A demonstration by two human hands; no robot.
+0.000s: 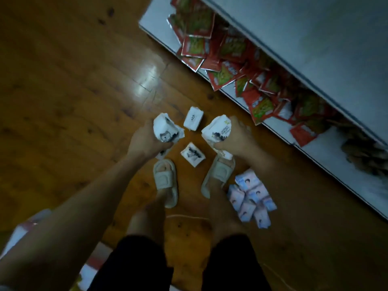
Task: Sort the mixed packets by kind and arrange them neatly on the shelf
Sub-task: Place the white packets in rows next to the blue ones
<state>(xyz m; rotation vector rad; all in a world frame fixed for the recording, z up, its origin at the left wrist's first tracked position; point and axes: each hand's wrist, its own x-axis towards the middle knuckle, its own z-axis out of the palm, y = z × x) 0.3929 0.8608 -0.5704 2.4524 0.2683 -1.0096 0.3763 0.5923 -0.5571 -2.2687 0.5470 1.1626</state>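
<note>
My left hand (144, 141) grips a bundle of white tissue packets (167, 130) with dark ink prints, low over the wooden floor. My right hand (237, 139) holds another bundle of the same white packets (218, 130). Two loose white packets lie on the floor between my hands, one farther away (193, 118) and one nearer to my feet (193, 154). A heap of pink and blue packets (251, 198) lies by my right foot. Several red and green packets (226, 49) lie jumbled on the white bottom shelf (156, 19) at the upper right.
My feet in pale slippers (165, 181) stand just below the hands. A higher white shelf board (315, 38) overhangs the red packets. A red and white box (21, 229) sits at the lower left. Brown fluffy items (365, 154) lie at the shelf's right end.
</note>
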